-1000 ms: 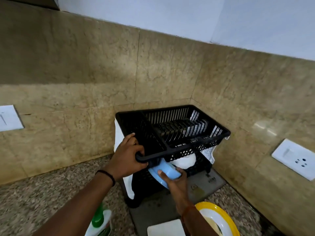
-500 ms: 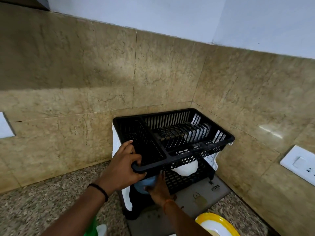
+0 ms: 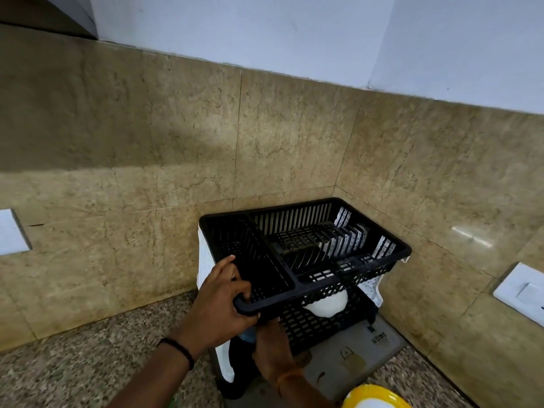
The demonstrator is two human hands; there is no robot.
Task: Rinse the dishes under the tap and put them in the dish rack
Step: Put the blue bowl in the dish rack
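Now the left hand clasps the front-left corner of the dish rack top tray, in the worktop's back corner. Since a second ago, the right hand has pushed the blue dish under that tray; only a sliver shows, and whether its grip has let go cannot be told. Rightward, the yellow-rimmed plate at the near edge likely awaits racking.

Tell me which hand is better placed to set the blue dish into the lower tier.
Probably the right hand: it reaches under the rack's upper tray beside the blue dish. The left hand grips that tray's front corner.
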